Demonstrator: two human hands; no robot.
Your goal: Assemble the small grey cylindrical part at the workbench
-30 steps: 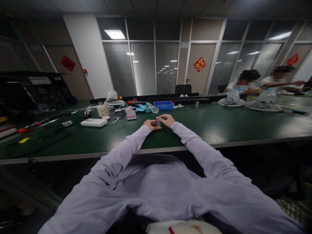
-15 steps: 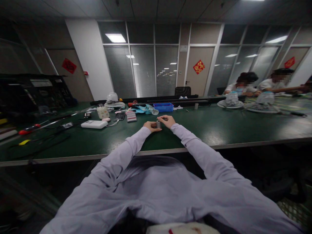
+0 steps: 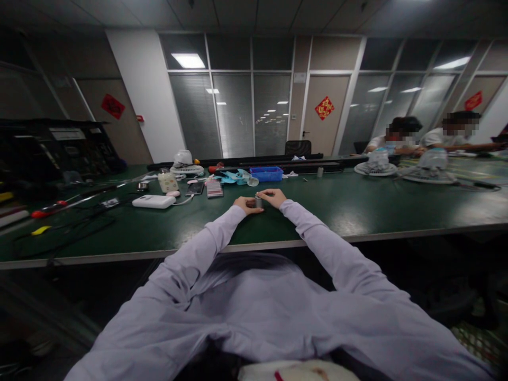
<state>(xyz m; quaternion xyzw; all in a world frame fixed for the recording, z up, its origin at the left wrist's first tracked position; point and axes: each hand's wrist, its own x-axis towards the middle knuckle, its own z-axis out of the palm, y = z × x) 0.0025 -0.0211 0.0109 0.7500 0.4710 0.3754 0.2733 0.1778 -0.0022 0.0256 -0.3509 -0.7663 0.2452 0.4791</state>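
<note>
Cylinder (image 3: 257, 201) upright on table (image 3: 357, 206), long axis vertical, flanked by 2 hands. Left hand (image 3: 246, 205) at its left side, right hand (image 3: 273, 197) at its right and slightly beyond; both equally near. Both grips look pinched on cylinder, though fingertip detail is too small to be sure. Table green, glossy. Blue tray (image 3: 266, 173) behind, white box (image 3: 153, 201) well apart to left. Glass-walled office; 2 other people (image 3: 400, 138) at far right.

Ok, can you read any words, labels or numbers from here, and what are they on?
No text is readable.
On the red diamond sign on the door: gold character, too blurred.
On the white label on the black rack: too small.
On the jar: label blurred.
On the small metal cylinder pinched by left hand and right hand: no marking visible.
</note>
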